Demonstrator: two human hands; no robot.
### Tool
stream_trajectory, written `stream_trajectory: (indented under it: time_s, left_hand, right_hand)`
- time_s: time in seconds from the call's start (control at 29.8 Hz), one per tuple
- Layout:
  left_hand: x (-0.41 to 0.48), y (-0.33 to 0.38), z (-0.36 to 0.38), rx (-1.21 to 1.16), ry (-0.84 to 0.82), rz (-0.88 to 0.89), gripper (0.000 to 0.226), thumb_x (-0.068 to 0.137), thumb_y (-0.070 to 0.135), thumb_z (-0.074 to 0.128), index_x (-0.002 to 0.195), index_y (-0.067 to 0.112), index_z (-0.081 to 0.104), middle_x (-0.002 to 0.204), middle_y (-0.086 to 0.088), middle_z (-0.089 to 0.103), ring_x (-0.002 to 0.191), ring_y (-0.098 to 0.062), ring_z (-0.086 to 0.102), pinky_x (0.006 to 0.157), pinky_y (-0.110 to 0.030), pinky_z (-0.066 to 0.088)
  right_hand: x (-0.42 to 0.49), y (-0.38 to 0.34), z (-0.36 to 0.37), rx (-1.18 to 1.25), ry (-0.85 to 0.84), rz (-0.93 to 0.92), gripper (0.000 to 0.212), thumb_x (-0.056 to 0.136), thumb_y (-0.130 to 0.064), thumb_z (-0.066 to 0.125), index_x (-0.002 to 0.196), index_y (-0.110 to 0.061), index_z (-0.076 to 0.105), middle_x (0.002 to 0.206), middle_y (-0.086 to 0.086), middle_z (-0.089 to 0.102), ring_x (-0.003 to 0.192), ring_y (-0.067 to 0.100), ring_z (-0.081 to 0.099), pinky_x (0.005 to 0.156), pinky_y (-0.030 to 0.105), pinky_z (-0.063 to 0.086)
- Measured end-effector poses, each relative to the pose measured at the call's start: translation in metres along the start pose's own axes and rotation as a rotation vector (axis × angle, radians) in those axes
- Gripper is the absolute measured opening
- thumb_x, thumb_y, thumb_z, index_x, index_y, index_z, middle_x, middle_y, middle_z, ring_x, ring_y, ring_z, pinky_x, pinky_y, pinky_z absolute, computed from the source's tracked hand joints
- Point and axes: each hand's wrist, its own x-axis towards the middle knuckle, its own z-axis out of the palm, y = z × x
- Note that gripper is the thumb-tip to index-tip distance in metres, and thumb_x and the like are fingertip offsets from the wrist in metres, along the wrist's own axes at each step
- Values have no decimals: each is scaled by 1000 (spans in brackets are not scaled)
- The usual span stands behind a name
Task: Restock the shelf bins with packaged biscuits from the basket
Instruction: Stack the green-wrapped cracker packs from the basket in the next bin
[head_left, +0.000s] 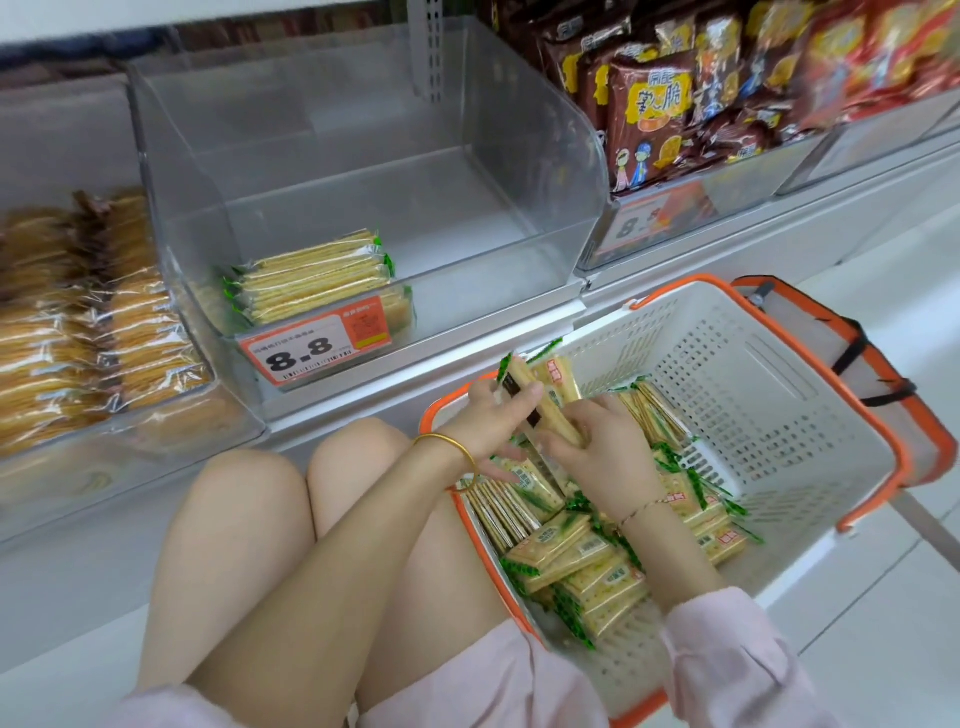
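Both the left hand (493, 415) and the right hand (597, 452) curl their fingers round a few yellow, green-ended biscuit packets (550, 400) above the white, orange-rimmed plastic basket (779, 415). Ahead, the clear plastic shelf bin (467, 208) holds a matching stack (317, 275), partly hidden behind an orange price tag (317, 348). The neighbouring bins are blurred.

One view, head-worn and wide-angle. It looks forward and steeply down from above the person's own knees (249, 499), facing the shelf front. The clear bin (524, 171) fills the upper middle at close range. The basket (779, 426) lies at lower right, nearer the lens. The left hand (493, 418) and right hand (602, 454), both gripping packs (522, 376), sit just below mid-frame, with the forearms entering from the bottom edge. The shelf line climbs toward the right, so the view is rolled. The outer parts of the frame are bowed and soft.
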Motion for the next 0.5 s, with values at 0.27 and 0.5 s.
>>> stream_trajectory:
  time_s: [0.27, 0.5]
  left_hand:
    - [-14, 13, -13, -171, 70, 101, 38, 85, 10, 58, 119, 5, 41, 85, -11, 65, 69, -23, 65, 68, -40, 58]
    - [-42, 20, -48, -238, -24, 159, 17, 89, 5, 41, 104, 6, 49, 104, -31, 58, 80, -39, 67, 74, -42, 54]
  right_hand:
    - [-12, -27, -18, 114, -29, -233, 37, 93, -46, 44, 106, -18, 62, 101, -3, 44, 85, 5, 49, 73, 9, 37]
    - [-1, -25, -58, 632, -44, -296, 65, 77, 11, 66, 112, -39, 44, 106, 4, 62, 86, 23, 68, 66, 36, 58]
